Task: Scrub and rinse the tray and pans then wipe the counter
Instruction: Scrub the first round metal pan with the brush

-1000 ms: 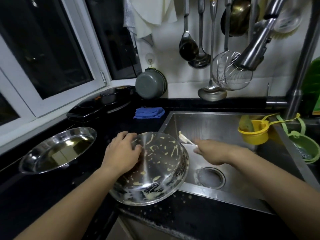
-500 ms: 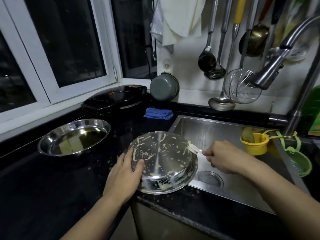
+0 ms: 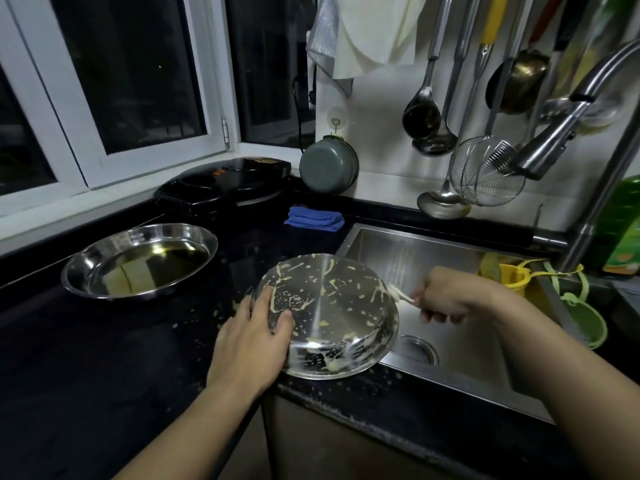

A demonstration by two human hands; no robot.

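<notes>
The left hand [image 3: 252,336] gripped the near-left rim of the batter-streaked pan [image 3: 329,315], tilting it over the sink [image 3: 460,368]'s left edge. The right hand [image 3: 446,296], just right of the pan, pinched a pale scraper [image 3: 401,295] whose tip touched the pan's right rim. A second pan [image 3: 138,259] sat on the counter [image 3: 86,358], well left of the sink, with a blue cloth [image 3: 314,218] behind the sink's left corner.

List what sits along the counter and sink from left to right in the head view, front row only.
Clean steel pan → left hand → batter-smeared pan → right hand gripping a scraper → yellow cup → green strainer.
</notes>
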